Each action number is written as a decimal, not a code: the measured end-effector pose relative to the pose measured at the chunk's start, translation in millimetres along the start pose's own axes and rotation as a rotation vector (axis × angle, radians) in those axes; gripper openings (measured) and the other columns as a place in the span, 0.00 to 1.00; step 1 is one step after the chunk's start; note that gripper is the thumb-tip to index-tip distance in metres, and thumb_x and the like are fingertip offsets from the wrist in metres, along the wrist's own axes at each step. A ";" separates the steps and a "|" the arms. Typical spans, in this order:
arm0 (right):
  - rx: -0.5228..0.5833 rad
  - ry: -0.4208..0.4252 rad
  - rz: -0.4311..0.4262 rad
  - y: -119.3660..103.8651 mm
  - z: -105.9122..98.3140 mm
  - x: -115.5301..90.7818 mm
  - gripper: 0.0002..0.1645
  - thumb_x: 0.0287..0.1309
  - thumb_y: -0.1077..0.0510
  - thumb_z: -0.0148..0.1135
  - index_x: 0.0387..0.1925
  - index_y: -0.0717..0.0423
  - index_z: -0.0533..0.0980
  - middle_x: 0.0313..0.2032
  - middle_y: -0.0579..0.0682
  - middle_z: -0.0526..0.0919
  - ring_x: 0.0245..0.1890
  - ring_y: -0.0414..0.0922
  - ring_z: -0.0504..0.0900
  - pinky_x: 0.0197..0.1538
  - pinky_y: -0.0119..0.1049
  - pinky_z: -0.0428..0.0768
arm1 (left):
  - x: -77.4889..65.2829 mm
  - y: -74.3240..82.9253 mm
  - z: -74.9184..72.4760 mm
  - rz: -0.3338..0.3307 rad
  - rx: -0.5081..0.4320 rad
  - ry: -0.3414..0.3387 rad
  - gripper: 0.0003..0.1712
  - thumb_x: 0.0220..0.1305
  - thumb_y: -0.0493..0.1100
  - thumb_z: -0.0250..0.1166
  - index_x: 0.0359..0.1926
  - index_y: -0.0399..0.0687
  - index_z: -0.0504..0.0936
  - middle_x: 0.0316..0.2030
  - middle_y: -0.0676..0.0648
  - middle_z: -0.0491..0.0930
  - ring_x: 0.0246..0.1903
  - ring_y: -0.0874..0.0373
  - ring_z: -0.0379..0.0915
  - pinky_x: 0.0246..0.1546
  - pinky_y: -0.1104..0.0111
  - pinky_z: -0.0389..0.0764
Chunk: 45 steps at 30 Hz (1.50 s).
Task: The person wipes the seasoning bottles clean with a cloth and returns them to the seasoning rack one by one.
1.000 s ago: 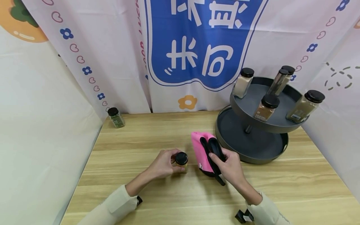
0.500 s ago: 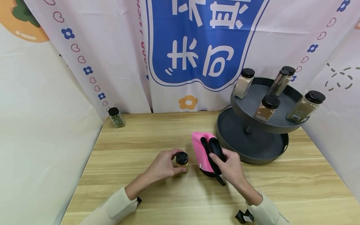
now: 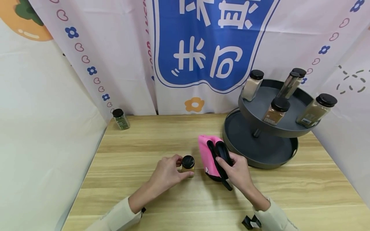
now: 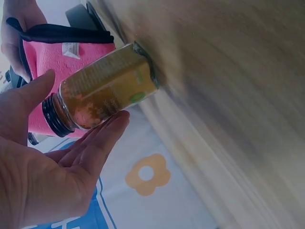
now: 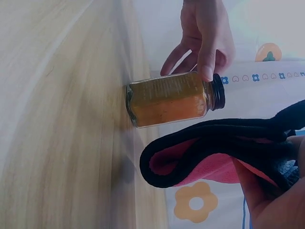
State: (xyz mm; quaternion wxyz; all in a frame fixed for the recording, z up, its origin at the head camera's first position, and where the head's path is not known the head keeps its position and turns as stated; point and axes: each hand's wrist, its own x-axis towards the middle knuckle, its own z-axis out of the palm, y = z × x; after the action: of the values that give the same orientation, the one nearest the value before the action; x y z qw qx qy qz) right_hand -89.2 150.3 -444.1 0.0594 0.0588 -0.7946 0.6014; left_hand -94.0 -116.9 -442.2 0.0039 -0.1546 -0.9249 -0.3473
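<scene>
A square glass spice jar with a black lid and orange-yellow contents stands upright on the wooden table. My left hand is beside it, thumb along the near side and fingers behind. In the left wrist view the left thumb and fingers stretch loosely on either side of the jar, not wrapped round it. To its right, my right hand grips a folded pink plush cloth piece with black edging, thumb on top. In the right wrist view its black edge hangs just beside the jar.
A dark two-tier round rack stands at the back right. Several spice jars, one with brown contents, are on its upper tier. A green-filled jar sits at the back left corner. A printed curtain hangs behind the table.
My left fingers have loosened and drawn slightly left from the jar, while the thumb stays by it. The jar and the right hand with the pink cloth keep their places; the view shifts slightly.
</scene>
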 end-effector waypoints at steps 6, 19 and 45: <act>-0.003 0.005 0.015 1.6 0.0 -1.1 0.08 0.66 0.61 0.72 0.40 0.64 0.88 0.28 0.57 0.90 0.24 0.40 0.87 0.24 0.35 0.84 | 2.9 0.4 7.3 0.030 -0.048 0.010 0.32 0.52 0.51 0.86 0.50 0.34 0.85 0.40 0.41 0.90 0.37 0.50 0.89 0.38 0.65 0.88; 0.008 0.003 0.008 4.7 0.2 -2.1 0.08 0.66 0.62 0.72 0.40 0.65 0.87 0.28 0.58 0.89 0.23 0.41 0.87 0.23 0.36 0.85 | 16.2 3.6 25.4 0.095 -0.065 0.028 0.39 0.50 0.51 0.87 0.55 0.35 0.80 0.36 0.44 0.89 0.27 0.63 0.80 0.29 0.74 0.79; -0.043 0.048 -0.129 -4.3 17.6 2.0 0.07 0.66 0.64 0.72 0.30 0.61 0.84 0.22 0.49 0.83 0.20 0.37 0.78 0.22 0.30 0.78 | 26.7 5.9 5.6 0.174 -0.315 -0.009 0.25 0.53 0.37 0.84 0.53 0.39 0.89 0.45 0.45 0.91 0.29 0.67 0.78 0.37 0.66 0.87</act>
State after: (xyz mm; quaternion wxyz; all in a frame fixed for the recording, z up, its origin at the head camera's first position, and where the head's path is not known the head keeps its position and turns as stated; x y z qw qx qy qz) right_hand -90.9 132.1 -444.4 0.1184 0.0939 -0.8002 0.5804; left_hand -117.1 -101.5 -439.6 0.0055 -0.2346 -0.8422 -0.4854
